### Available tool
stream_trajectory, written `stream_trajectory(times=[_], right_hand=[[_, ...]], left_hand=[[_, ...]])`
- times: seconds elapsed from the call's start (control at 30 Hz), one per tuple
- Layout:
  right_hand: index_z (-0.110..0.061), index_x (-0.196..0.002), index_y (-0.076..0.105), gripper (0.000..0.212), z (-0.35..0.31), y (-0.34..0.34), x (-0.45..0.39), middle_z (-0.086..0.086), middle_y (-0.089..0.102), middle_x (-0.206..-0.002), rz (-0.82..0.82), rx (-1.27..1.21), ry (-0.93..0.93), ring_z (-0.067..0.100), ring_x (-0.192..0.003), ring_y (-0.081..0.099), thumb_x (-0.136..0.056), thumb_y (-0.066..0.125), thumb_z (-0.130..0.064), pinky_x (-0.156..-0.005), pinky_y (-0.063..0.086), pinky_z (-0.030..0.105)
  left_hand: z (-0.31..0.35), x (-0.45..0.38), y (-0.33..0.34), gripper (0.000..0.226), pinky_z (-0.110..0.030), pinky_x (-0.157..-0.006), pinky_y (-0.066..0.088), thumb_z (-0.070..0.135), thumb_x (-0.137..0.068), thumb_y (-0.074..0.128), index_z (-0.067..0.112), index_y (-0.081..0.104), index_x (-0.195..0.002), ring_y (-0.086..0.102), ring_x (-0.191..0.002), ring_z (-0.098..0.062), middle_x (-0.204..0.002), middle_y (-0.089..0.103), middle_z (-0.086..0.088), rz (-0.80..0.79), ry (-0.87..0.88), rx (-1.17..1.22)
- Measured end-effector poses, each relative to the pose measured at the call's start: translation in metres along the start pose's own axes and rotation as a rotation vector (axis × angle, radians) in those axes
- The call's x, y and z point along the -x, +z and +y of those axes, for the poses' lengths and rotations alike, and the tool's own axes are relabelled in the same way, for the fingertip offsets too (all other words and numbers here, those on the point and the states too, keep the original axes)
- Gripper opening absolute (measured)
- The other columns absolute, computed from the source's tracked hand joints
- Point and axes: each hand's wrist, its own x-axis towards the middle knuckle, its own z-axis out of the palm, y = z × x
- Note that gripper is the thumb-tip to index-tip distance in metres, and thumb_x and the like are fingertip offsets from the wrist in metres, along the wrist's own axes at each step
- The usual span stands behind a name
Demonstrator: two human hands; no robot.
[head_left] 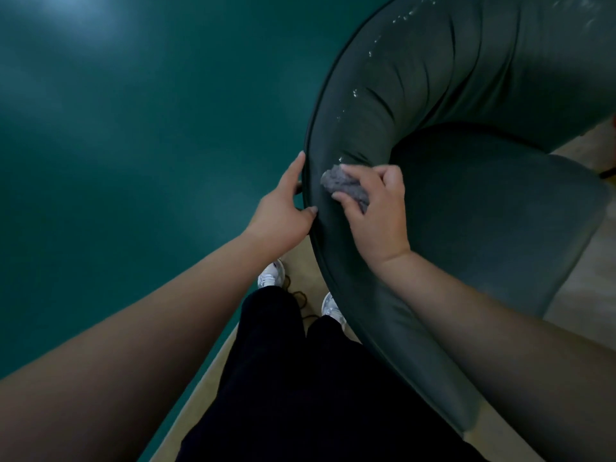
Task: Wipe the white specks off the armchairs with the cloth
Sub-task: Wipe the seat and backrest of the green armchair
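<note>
A dark green armchair (466,95) with a curved padded back fills the right of the view. White specks (354,93) dot the top of its backrest in a line running up toward the far right. My right hand (376,208) grips a bunched grey cloth (345,183) and presses it against the backrest, just below the nearest speck. Beside it, my left hand (283,211) holds the outer rim of the backrest, thumb on the piping and fingers behind the edge.
A teal wall (150,128) stands close on the left, right behind the chair's back. My legs in black trousers and white shoes (271,275) stand on a pale floor (573,295) between wall and chair.
</note>
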Motion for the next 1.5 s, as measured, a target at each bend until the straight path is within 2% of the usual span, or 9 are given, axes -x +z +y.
stream_trajectory(times=[0.2,0.33,0.43,0.53,0.63,0.8,1.07,1.3,1.5], right_hand=[[-0.017,-0.116,0.065,0.04,-0.004,-0.002,0.028,0.002,0.041,-0.102,-0.002,0.004,0.028,0.021,-0.096,0.049,-0.078,0.077,-0.011,-0.088,0.047,0.033],[-0.015,-0.115,0.066,0.039,-0.01,0.013,-0.016,0.008,0.044,-0.103,0.063,0.029,0.075,0.024,-0.096,0.051,-0.078,0.077,-0.011,-0.091,0.046,0.03],[-0.017,-0.117,0.065,0.04,-0.014,0.013,-0.013,0.007,0.044,-0.103,0.076,0.024,0.119,0.023,-0.097,0.05,-0.079,0.076,-0.011,-0.091,0.048,0.034],[-0.019,-0.118,0.064,0.042,-0.02,0.009,0.017,0.002,0.043,-0.103,0.09,0.049,0.138,0.021,-0.096,0.05,-0.078,0.076,-0.01,-0.088,0.049,0.037],[-0.018,-0.116,0.066,0.04,-0.02,0.013,0.014,0.001,0.042,-0.102,0.112,0.075,0.162,0.021,-0.095,0.05,-0.078,0.076,-0.01,-0.088,0.049,0.038],[-0.017,-0.118,0.065,0.037,-0.014,0.026,-0.041,0.004,0.042,-0.103,0.205,0.086,0.224,0.028,-0.098,0.051,-0.082,0.072,-0.014,-0.091,0.047,0.037],[-0.017,-0.113,0.068,0.036,-0.032,0.026,0.001,0.007,0.047,-0.099,0.206,0.136,0.199,0.024,-0.093,0.051,-0.079,0.075,-0.009,-0.085,0.049,0.038],[-0.014,-0.113,0.067,0.033,-0.019,0.036,-0.059,0.007,0.044,-0.104,0.332,0.087,0.27,0.026,-0.098,0.051,-0.081,0.071,-0.011,-0.089,0.048,0.041],[-0.015,-0.11,0.068,0.037,-0.029,0.03,-0.025,0.005,0.045,-0.099,0.231,0.085,0.201,0.021,-0.09,0.05,-0.076,0.076,-0.004,-0.084,0.048,0.033]], left_hand=[[0.011,-0.03,-0.019,0.083,-0.041,-0.092,0.053,0.014,-0.089,0.059,0.059,0.014,-0.142,0.066,-0.1,-0.018,-0.125,0.048,0.008,-0.063,0.039,-0.031],[0.017,-0.049,-0.029,0.084,-0.042,-0.09,0.054,0.013,-0.088,0.058,0.061,0.013,-0.139,0.066,-0.099,-0.021,-0.136,0.05,0.0,-0.144,0.054,-0.045],[0.025,-0.06,-0.036,0.086,-0.041,-0.091,0.054,0.014,-0.088,0.059,0.056,0.009,-0.144,0.062,-0.109,-0.024,-0.139,0.049,0.0,-0.211,0.079,-0.104],[0.031,-0.07,-0.041,0.089,-0.041,-0.09,0.054,0.015,-0.089,0.06,0.053,0.004,-0.146,0.066,-0.1,-0.022,-0.133,0.048,0.009,-0.259,0.106,-0.142],[0.034,-0.081,-0.046,0.09,-0.042,-0.087,0.055,0.014,-0.089,0.061,0.051,0.003,-0.147,0.069,-0.09,-0.02,-0.14,0.046,0.003,-0.291,0.131,-0.154],[0.04,-0.095,-0.053,0.092,-0.041,-0.084,0.057,0.015,-0.088,0.064,0.05,0.002,-0.148,0.069,-0.091,-0.018,-0.14,0.046,0.006,-0.357,0.16,-0.145],[0.047,-0.111,-0.06,0.092,-0.043,-0.082,0.057,0.013,-0.089,0.063,0.048,0.002,-0.149,0.069,-0.091,-0.022,-0.149,0.038,0.004,-0.416,0.183,-0.148],[0.045,-0.119,-0.06,0.091,-0.041,-0.082,0.058,0.012,-0.09,0.062,0.05,0.003,-0.148,0.07,-0.086,-0.019,-0.145,0.041,0.007,-0.431,0.176,-0.116],[0.059,-0.132,-0.066,0.09,-0.044,-0.084,0.056,0.011,-0.091,0.061,0.047,0.002,-0.149,0.07,-0.09,-0.019,-0.151,0.035,0.005,-0.419,0.149,-0.068]])
